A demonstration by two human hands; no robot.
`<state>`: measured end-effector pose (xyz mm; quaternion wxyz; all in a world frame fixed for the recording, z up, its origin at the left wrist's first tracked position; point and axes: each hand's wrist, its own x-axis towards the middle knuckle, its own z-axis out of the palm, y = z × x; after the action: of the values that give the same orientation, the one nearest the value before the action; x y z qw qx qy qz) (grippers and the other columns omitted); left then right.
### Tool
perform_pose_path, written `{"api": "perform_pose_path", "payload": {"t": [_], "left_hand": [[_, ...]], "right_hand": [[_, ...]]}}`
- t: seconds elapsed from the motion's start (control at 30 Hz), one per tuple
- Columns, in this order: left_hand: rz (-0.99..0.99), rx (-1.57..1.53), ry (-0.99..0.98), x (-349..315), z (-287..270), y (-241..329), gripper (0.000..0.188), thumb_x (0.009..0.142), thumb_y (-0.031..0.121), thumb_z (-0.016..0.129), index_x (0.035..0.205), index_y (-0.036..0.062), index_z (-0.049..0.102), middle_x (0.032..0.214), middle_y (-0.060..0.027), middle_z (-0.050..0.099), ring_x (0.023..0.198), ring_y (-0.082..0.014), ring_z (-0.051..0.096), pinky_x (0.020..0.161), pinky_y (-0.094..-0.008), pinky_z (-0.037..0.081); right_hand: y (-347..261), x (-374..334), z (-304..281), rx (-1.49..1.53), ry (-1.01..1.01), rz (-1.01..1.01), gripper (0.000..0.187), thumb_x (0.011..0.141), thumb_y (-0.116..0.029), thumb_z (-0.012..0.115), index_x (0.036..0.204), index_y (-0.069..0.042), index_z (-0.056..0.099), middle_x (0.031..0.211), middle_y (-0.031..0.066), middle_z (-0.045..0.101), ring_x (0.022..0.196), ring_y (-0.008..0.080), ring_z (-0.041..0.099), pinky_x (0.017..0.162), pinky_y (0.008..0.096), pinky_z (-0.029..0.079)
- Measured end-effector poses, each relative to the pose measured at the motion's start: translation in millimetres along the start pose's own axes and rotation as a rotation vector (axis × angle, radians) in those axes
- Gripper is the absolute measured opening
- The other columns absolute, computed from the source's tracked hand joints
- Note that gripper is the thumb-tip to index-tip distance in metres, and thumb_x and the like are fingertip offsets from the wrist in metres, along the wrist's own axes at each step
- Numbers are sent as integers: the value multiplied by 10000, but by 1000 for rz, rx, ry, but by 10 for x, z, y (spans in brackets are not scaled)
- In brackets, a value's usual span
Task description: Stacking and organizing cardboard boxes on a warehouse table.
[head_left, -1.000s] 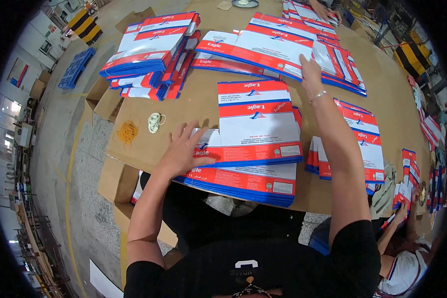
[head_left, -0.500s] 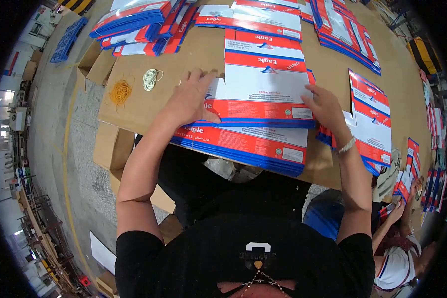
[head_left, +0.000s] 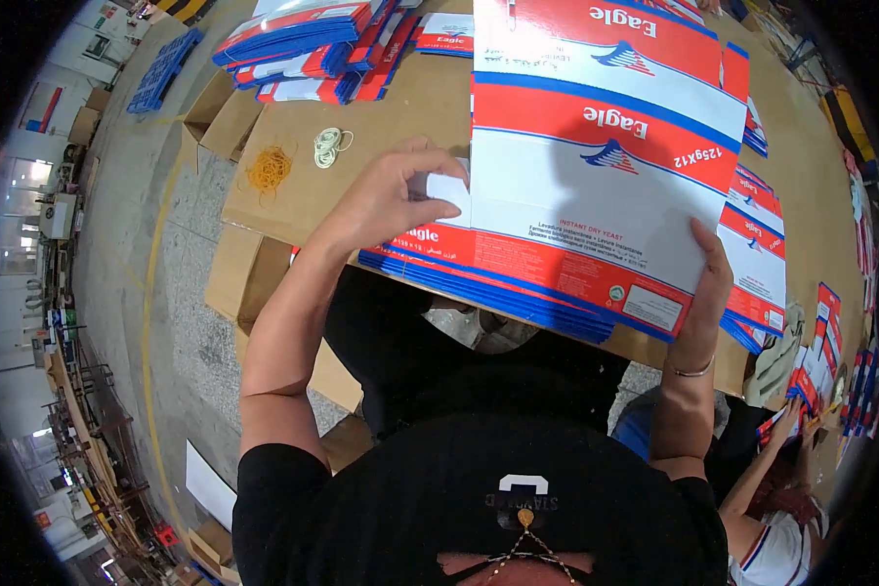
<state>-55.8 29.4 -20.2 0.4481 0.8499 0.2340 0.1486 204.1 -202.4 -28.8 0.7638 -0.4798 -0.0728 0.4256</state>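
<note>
A flattened red, white and blue printed carton (head_left: 586, 210) is lifted in front of me, tilted up toward the camera. My left hand (head_left: 396, 195) pinches a small white flap at its left side between thumb and fingers. My right hand (head_left: 710, 283) grips its right edge near the lower corner, thumb on the printed face and the other fingers hidden behind. Below the raised carton, a stack of similar flat cartons (head_left: 498, 305) lies along the table's near edge, partly covered by it.
Orange rubber bands (head_left: 270, 171) and a pale coil of bands (head_left: 332, 146) lie on the brown tabletop (head_left: 293, 215) at left. Bundled cartons (head_left: 298, 39) are piled at the far left, with another stack (head_left: 757, 249) at right. A person's hands (head_left: 786, 420) handle cartons at the lower right.
The top carton has come up off the stack toward me. My left hand has closed on its side flap, and my right hand has taken hold of its right edge.
</note>
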Motion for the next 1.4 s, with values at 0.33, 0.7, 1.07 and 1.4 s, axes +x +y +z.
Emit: {"api": "perform_pose_path", "payload": {"t": [0.33, 0.7, 1.07, 1.4], "left_hand": [[145, -287, -166, -91, -41, 112, 206, 728, 6, 762, 897, 74, 665, 900, -27, 623, 910, -178, 572, 824, -321, 450], [489, 434, 122, -175, 3, 377, 233, 724, 118, 770, 873, 106, 591, 883, -30, 542, 925, -237, 554, 921, -431, 369], [401, 436, 46, -43, 131, 272, 282, 714, 94, 787, 856, 97, 544, 892, -26, 644, 840, -239, 587, 845, -389, 398], [240, 261, -110, 209, 33, 151, 224, 725, 40, 747, 833, 107, 563, 730, -36, 579, 684, -243, 556, 803, -388, 393]], "right_hand": [[-119, -161, -299, -468, -3, -367, 416, 970, -371, 513, 1133, 9, 555, 965, 165, 659, 834, 195, 682, 652, 286, 577], [-296, -287, -154, -621, 80, -412, 461, 970, -410, 506, 1107, 22, 594, 906, 148, 677, 703, 174, 673, 604, 255, 552], [-274, -147, -144, -417, 72, -235, 444, 954, -405, 550, 1061, 21, 612, 903, 131, 663, 765, 166, 652, 655, 262, 533], [-187, 144, -260, -514, -128, -317, 280, 985, -197, 547, 1155, 18, 605, 1048, 50, 646, 922, 102, 582, 814, 240, 473]]}}
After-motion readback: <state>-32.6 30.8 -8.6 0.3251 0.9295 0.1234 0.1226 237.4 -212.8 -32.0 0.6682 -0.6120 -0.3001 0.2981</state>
